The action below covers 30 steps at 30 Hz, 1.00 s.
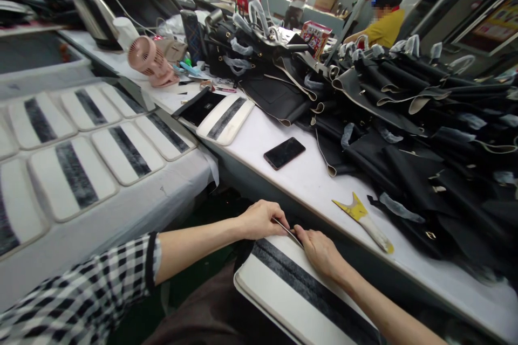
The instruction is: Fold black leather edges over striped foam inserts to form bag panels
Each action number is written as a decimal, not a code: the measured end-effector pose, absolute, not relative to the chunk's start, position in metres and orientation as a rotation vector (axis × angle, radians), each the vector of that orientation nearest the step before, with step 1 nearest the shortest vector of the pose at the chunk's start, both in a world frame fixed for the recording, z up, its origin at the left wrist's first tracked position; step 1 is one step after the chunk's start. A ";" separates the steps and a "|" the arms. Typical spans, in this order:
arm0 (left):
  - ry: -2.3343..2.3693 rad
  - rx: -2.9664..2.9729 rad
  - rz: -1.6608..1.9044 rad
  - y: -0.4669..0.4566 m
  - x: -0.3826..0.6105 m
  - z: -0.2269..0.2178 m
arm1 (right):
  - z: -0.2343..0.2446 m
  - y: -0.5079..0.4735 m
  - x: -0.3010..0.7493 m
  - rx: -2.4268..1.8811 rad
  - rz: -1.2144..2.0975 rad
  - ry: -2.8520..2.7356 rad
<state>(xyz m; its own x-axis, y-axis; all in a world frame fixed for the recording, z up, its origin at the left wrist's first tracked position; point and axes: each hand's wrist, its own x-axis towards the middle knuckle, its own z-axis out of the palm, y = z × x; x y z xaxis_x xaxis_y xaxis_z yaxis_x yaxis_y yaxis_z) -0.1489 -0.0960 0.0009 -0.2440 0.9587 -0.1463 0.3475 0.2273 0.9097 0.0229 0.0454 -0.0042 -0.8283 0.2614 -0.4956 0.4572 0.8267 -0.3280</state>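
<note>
A white panel with a dark stripe [283, 285] lies across my lap, tilted, its far edge beside the white table. My left hand [263, 219] pinches that far edge, fingers closed over it. Close beside it, my right hand [321, 250] grips the same edge with thumb and fingers together. Between the two hands a thin dark gap shows along the edge. The panel's near right part runs beneath my right forearm and out of view. On the table ahead rests a similar striped white panel [237, 132], next to a black piece [201, 108].
Several striped panels lie in rows on the left table [178, 194]. A phone [284, 153], a yellow-ended scraper [364, 221] and a pink fan [150, 62] sit on the white table. Black bags [388, 135] heap up at right. A kettle [94, 16] stands behind. Other people work farther back.
</note>
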 end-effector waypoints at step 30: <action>1.668 1.396 0.445 -0.068 -0.178 0.022 | 0.013 0.057 0.016 0.247 -1.292 2.345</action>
<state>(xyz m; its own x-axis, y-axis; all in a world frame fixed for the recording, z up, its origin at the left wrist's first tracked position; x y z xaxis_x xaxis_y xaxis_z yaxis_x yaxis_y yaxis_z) -0.1783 -0.0682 0.0225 0.0301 0.9178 -0.3959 0.5985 0.3007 0.7426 0.0161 0.0571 0.0133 -0.8830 -0.0581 -0.4658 0.3627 0.5455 -0.7556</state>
